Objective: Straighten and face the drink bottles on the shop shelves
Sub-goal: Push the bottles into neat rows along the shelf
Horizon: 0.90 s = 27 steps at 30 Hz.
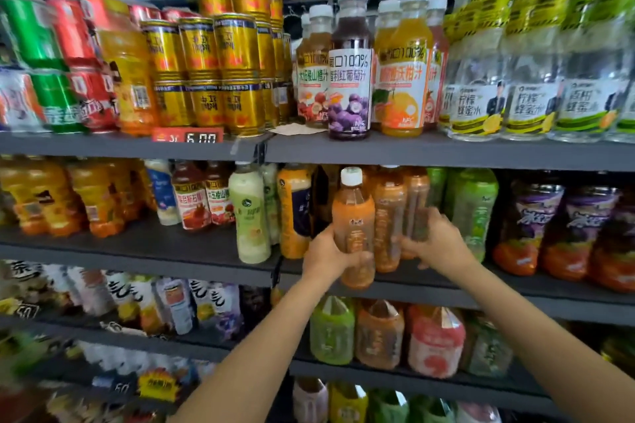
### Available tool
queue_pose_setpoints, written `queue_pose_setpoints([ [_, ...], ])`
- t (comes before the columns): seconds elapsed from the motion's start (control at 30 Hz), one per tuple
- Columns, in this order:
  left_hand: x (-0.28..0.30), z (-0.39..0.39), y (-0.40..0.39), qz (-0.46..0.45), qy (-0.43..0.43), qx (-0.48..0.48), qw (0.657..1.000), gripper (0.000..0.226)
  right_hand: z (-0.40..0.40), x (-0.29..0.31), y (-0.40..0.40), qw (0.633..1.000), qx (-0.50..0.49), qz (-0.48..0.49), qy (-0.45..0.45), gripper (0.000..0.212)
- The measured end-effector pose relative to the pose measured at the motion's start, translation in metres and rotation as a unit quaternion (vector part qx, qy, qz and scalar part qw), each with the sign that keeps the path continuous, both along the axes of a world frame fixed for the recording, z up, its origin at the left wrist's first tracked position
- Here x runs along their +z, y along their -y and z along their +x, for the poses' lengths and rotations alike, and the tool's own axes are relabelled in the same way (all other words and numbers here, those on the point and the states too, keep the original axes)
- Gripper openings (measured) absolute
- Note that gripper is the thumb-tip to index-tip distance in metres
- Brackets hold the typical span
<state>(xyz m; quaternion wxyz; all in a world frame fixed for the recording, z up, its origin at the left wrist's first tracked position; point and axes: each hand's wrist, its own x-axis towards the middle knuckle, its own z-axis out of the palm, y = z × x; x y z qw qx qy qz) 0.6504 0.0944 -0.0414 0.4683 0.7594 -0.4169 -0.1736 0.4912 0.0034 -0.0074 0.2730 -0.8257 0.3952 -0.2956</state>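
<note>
**Head view: both hands on orange tea bottles, second shelf**

Left hand [324,256] grips the lower body of an orange-labelled plastic tea bottle with a white cap [354,228]; fingers curl round its front. The bottle is upright, its base at the front edge of the dark grey metal shelf [429,282]. Right hand [434,240] clasps the matching orange-labelled bottle behind [415,206], fingers wrapped round its side. A third orange bottle [388,220] stands between the two hands. Green-labelled bottles [476,206] stand just right of the right hand; a pale green bottle [251,216] stands left of the left hand.
</note>
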Motion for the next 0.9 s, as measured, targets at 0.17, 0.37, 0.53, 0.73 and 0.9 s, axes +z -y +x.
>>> queue_pose_setpoints([
  [0.17, 0.008, 0.002, 0.019, 0.038, 0.019, -0.01, 0.999, 0.065, 0.029, 0.002, 0.003, 1.0, -0.004, 0.017, -0.005, 0.075],
  [0.37, 0.013, 0.015, 0.025, 0.053, 0.039, -0.008, 0.998, 0.066, 0.037, -0.009, 0.007, 0.998, -0.025, 0.046, -0.016, 0.066],
  [0.53, 0.015, 0.02, 0.028, 0.077, 0.086, -0.012, 0.993, 0.068, 0.045, -0.017, 0.013, 0.995, -0.079, 0.012, -0.052, 0.061],
  [0.73, 0.006, 0.018, 0.037, 0.058, 0.107, 0.032, 0.992, 0.07, 0.056, -0.014, 0.016, 0.986, -0.116, -0.023, -0.12, 0.058],
  [0.9, -0.003, 0.016, 0.043, 0.064, 0.117, 0.079, 0.988, 0.071, 0.039, -0.01, 0.011, 0.98, -0.107, -0.047, -0.163, 0.049],
])
